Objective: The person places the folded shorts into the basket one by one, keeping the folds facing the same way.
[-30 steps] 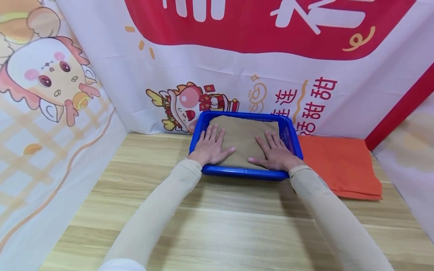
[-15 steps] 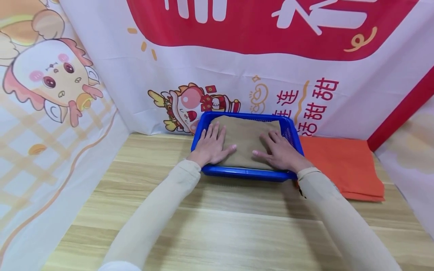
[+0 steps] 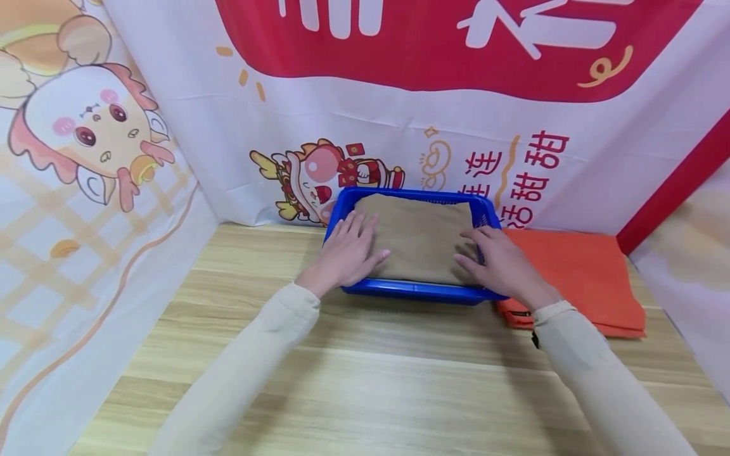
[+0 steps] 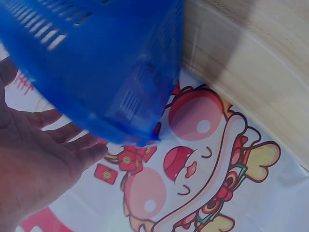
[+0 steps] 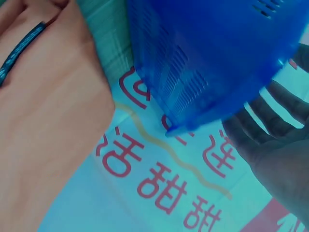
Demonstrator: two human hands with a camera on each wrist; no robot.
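A blue plastic basket (image 3: 410, 290) with slotted sides stands against the back curtain, and a folded khaki cloth (image 3: 419, 237) lies spread inside it. My left hand (image 3: 344, 253) is over the basket's left rim, fingers extended toward the cloth's left edge. Over the right rim is my right hand (image 3: 502, 263), its thumb and fingers slightly bent and apart near the cloth's right edge. In the left wrist view the left fingers (image 4: 72, 137) show past the basket rim (image 4: 96, 126). The right fingers (image 5: 270, 116) are spread beside the rim in the right wrist view.
A folded orange cloth (image 3: 582, 285) with a dark strip at its near left corner lies right of the basket on the wooden table (image 3: 376, 380). A printed white and red curtain (image 3: 422, 114) hangs directly behind the basket. Another printed curtain (image 3: 165, 209) borders the left.
Both hands have drawn back outward from flat on the khaki cloth to the basket's side rims. The right hand has moved further right, uncovering the orange cloth's near corner. The basket stays put.
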